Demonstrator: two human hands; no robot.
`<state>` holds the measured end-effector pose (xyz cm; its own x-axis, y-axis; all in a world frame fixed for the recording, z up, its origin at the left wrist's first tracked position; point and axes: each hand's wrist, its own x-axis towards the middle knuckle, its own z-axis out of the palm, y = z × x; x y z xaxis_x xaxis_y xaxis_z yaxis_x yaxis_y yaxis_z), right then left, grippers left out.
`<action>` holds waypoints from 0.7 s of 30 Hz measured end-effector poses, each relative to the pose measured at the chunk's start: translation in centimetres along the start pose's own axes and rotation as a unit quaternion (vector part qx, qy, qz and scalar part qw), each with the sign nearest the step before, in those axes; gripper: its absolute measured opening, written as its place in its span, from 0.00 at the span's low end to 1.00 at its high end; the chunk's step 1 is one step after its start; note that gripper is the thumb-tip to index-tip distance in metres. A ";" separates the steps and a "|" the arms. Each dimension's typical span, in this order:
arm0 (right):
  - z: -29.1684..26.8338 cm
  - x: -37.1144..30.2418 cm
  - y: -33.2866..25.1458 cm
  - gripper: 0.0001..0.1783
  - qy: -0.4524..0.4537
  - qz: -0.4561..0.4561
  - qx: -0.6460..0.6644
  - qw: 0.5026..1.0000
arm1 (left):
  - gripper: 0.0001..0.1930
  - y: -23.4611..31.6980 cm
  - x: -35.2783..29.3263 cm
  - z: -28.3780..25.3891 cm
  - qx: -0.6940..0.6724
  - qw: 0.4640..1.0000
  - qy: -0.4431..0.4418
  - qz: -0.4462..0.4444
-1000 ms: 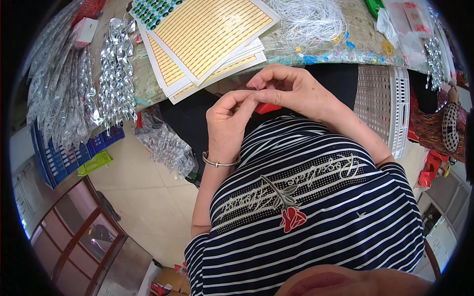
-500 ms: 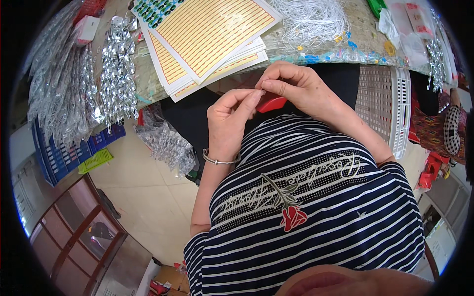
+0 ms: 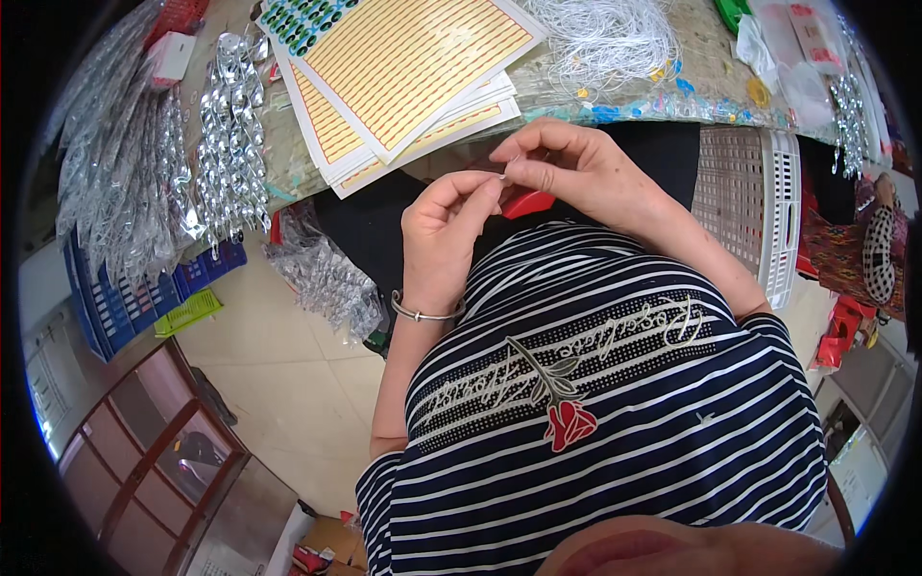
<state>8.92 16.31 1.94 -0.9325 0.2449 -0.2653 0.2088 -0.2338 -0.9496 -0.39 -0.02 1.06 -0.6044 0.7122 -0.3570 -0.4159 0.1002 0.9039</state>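
My left hand (image 3: 444,216), with a bangle on its wrist, pinches the end of a thin white string (image 3: 502,177) between thumb and forefinger. Close against it on the right, my right hand (image 3: 576,168) curls round the same string, its thumb and forefinger slightly apart around a fine loop. The string is so thin that its full run cannot be made out. Just under the fingertips, partly covered by the hands, a smooth red object (image 3: 528,203) shows at my lap. Both hands hover in front of the table's near edge.
On the table (image 3: 711,77) lie printed yellow sheets (image 3: 423,72), a sheet of green oval stickers (image 3: 298,21) and a heap of white string (image 3: 605,38). Silver twisted strips (image 3: 229,134) hang over the left edge. A white plastic basket (image 3: 778,211) stands to my right.
My right forefinger has lifted and parted from the thumb, and the fingertips of the two hands have drawn slightly apart. A fine loop of string now shows between them.
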 end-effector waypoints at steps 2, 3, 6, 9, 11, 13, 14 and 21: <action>0.1 -0.1 -0.2 0.10 -0.014 0.019 -0.050 0.998 | 0.07 0.1 0.0 0.2 0.001 1.000 -0.003 0.007; 0.1 0.0 0.1 0.10 -0.013 0.019 -0.051 0.998 | 0.07 0.2 0.0 0.4 0.002 1.000 -0.004 0.013; 0.1 0.3 1.0 0.11 -0.019 -0.068 -0.073 0.995 | 0.07 0.3 0.0 0.3 0.003 1.000 -0.009 0.011; 0.0 0.4 1.1 0.08 -0.010 -0.089 -0.099 0.991 | 0.07 0.3 0.0 0.2 0.013 1.000 -0.006 0.000; -0.3 0.6 1.6 0.07 0.003 -0.157 -0.139 0.978 | 0.07 0.2 0.0 0.3 0.021 1.000 0.001 -0.002; -0.2 0.4 1.3 0.07 0.002 -0.145 -0.135 0.980 | 0.07 0.2 0.0 0.3 0.008 1.000 -0.003 0.008; -0.1 0.3 1.2 0.07 0.001 -0.133 -0.131 0.982 | 0.07 0.2 0.0 0.3 0.008 1.000 -0.003 0.007; 0.0 0.0 1.0 0.08 -0.003 -0.114 -0.119 0.986 | 0.06 0.2 0.0 0.2 0.001 1.000 -0.007 0.007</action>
<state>9.08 16.08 0.98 -0.9650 0.2593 -0.0397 0.0557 0.0545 -0.9970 -0.31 0.10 1.31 -0.6001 0.7238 -0.3405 -0.4066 0.0906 0.9091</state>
